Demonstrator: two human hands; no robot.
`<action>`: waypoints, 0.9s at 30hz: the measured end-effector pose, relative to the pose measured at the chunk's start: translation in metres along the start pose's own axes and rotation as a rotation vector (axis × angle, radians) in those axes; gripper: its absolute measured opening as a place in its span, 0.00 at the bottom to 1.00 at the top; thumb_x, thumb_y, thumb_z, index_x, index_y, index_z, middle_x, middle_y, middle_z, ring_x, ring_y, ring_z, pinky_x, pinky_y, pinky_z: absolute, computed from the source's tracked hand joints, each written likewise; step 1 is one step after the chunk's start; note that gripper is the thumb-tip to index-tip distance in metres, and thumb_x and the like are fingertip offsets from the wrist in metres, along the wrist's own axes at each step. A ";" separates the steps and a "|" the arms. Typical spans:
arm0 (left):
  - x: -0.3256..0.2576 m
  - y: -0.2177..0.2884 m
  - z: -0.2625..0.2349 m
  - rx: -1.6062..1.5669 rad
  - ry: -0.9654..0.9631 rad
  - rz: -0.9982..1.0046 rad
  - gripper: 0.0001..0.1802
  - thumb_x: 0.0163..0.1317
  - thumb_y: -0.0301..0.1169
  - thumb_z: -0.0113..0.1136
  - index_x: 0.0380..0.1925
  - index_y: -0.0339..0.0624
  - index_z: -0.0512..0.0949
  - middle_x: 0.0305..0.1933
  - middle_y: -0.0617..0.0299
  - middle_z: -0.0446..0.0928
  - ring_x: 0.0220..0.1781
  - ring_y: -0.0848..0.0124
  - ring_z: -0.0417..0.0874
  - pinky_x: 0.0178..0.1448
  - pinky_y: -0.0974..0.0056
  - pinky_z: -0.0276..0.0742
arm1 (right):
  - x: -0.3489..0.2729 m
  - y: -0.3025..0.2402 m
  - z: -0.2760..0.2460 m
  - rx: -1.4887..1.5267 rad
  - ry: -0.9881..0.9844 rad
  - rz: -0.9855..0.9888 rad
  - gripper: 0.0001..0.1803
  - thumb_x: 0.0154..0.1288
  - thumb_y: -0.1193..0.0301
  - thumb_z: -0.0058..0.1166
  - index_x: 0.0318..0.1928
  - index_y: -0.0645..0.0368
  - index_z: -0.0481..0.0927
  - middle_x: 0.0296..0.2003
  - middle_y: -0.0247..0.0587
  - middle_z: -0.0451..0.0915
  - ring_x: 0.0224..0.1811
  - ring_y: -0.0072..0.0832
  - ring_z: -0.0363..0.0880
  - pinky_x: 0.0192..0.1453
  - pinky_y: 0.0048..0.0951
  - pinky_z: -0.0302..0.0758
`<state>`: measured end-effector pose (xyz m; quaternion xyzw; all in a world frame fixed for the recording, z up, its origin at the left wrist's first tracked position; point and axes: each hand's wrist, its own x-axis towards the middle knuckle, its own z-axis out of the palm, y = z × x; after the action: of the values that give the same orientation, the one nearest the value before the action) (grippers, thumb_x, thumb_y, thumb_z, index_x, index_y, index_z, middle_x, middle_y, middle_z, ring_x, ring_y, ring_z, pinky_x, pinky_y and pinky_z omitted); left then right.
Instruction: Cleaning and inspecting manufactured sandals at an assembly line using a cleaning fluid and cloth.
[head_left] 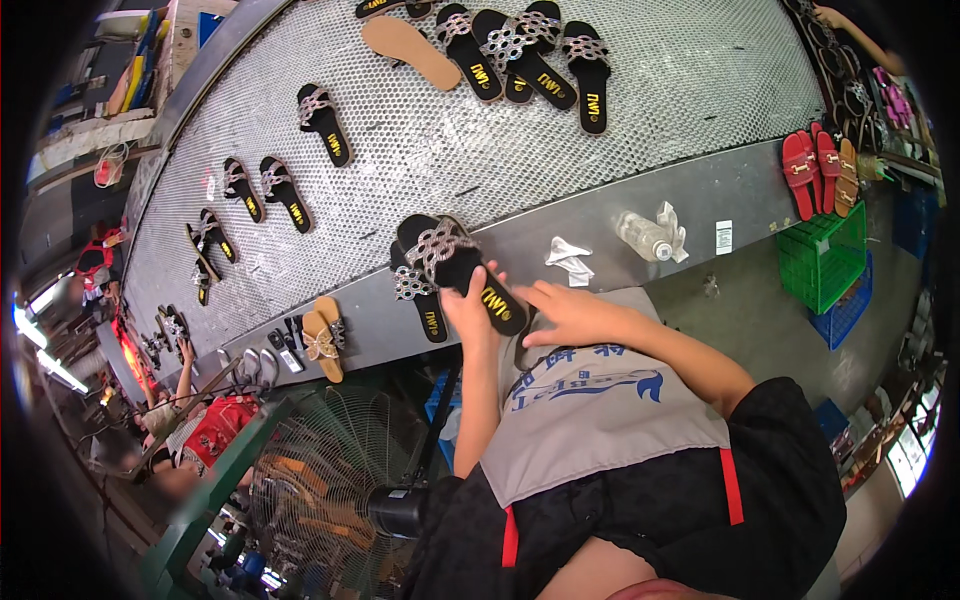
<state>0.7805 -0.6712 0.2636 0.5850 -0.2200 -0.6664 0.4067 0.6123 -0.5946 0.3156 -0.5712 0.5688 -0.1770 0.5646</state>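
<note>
My left hand grips a black slide sandal with a silvery cut-out strap, its thumb on the footbed. Beside the heel, my right hand has its fingers apart and appears to hold nothing. A matching sandal lies partly beneath the held one, on the grey metal ledge along the belt. Past the ledge, the mesh conveyor belt carries several more such sandals, including one single sandal and a cluster. A tan sole faces up next to that cluster.
A clear plastic bottle and crumpled white paper rest on the ledge to the right. Red sandals sit above a green crate. Tan sandals lie left, near a large fan. Co-workers stand farther left.
</note>
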 end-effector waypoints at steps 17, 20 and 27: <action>0.067 -0.020 -0.162 0.892 0.136 0.331 0.43 0.61 0.29 0.70 0.72 0.30 0.58 0.70 0.39 0.66 0.70 0.47 0.70 0.72 0.54 0.65 | 0.130 0.121 -0.181 -0.340 0.738 0.122 0.30 0.68 0.61 0.61 0.63 0.65 0.72 0.53 0.55 0.77 0.57 0.49 0.78 0.59 0.44 0.77; 0.053 -0.014 -0.154 0.956 0.194 0.276 0.43 0.62 0.29 0.68 0.73 0.30 0.56 0.70 0.38 0.64 0.66 0.47 0.73 0.71 0.53 0.67 | 0.184 0.127 -0.203 -0.569 0.801 0.395 0.36 0.66 0.60 0.63 0.68 0.64 0.65 0.58 0.53 0.73 0.62 0.48 0.74 0.58 0.45 0.79; 0.013 0.011 -0.148 1.026 0.352 0.292 0.37 0.64 0.25 0.62 0.72 0.32 0.60 0.66 0.41 0.66 0.64 0.47 0.73 0.70 0.51 0.68 | 0.194 0.090 -0.224 -0.493 0.497 0.608 0.40 0.54 0.61 0.72 0.63 0.67 0.69 0.48 0.54 0.83 0.54 0.45 0.83 0.53 0.44 0.83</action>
<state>0.9257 -0.6609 0.2324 0.7737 -0.5234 -0.3030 0.1887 0.4390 -0.8334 0.2208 -0.4360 0.8536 0.0053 0.2849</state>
